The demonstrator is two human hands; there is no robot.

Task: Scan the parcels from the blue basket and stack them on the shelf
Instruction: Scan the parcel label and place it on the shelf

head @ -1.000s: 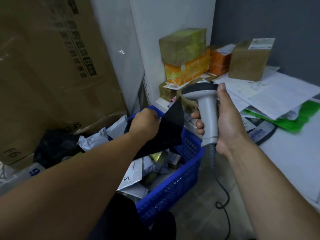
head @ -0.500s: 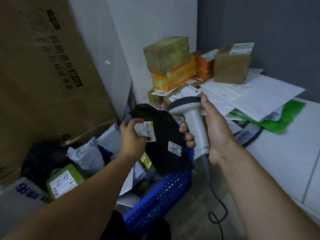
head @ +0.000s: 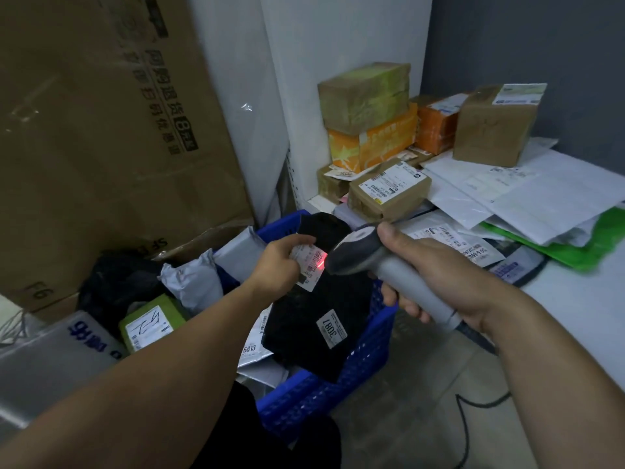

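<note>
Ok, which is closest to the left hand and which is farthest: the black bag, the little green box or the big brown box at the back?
From the left hand, in the head view:
1. black bag, pinched in it.
2. green box, lower left in the blue basket.
3. brown box, far back right.

Dim, flat indoor light, red scanner [head: 399, 279] glow spilling on the label [head: 309, 269] beside the left hand [head: 277, 265], black parcel [head: 304, 319] below it crushed to featureless dark, soft focus throughout, carton [head: 101, 130] beyond the left hand bowed by wide-angle distortion, papers [head: 507, 191] past the right hand [head: 436, 269] brightest
</note>
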